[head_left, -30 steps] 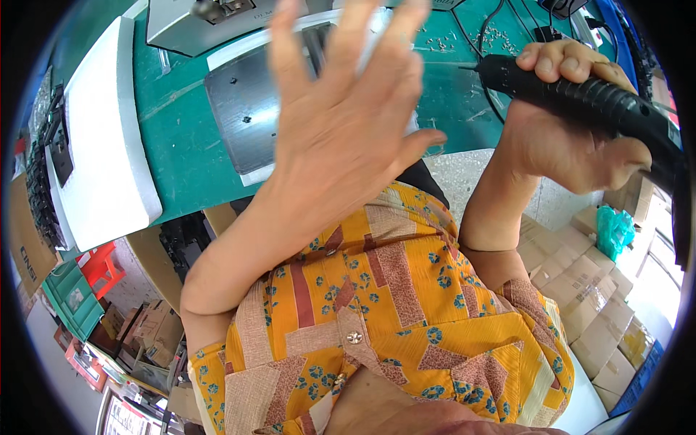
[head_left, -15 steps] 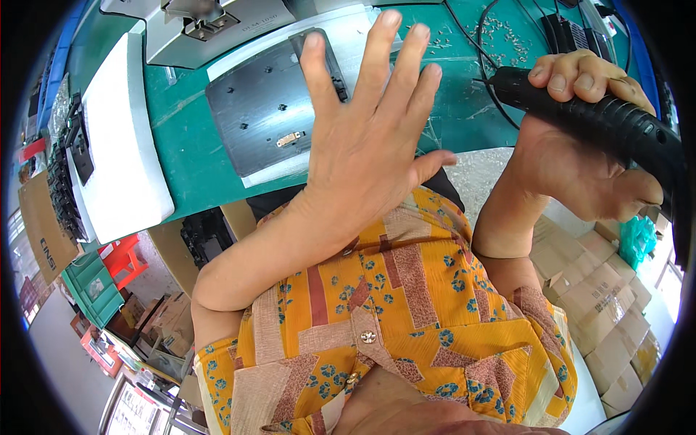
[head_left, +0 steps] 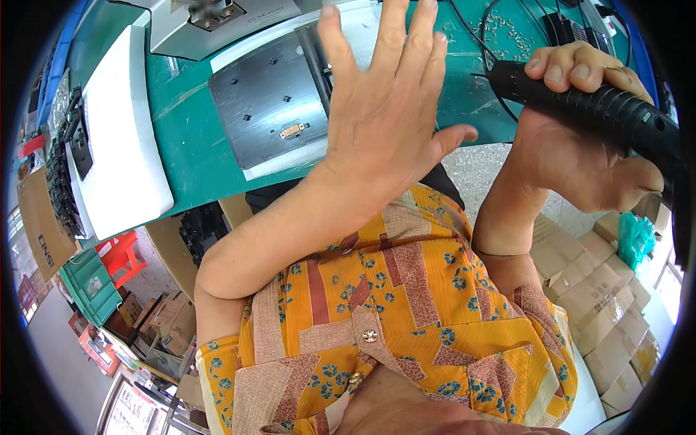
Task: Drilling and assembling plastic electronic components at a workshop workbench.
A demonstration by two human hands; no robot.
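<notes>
My left hand [head_left: 388,109] is raised with its fingers spread, nothing visible in it. It hangs over the right part of a flat black panel [head_left: 261,109], hiding some of it. Small black pegs and a little brass-coloured metal fitting [head_left: 293,131] show on the panel's surface. My right hand [head_left: 573,152] is wrapped round a black electric screwdriver [head_left: 565,90], off to the right. The screwdriver's thin bit points left, over the table and apart from the panel.
The panel lies on white foam sheeting on a green table [head_left: 190,130]. A grey machine [head_left: 217,29] stands behind it. Loose screws [head_left: 507,36] are scattered at the far right, beside black cables. A white foam sheet [head_left: 119,138] and several black parts lie at left. Cardboard boxes [head_left: 594,304] sit lower right.
My left hand has moved slightly away from me and to the right, showing more of the panel. The right hand keeps its hold on the screwdriver.
</notes>
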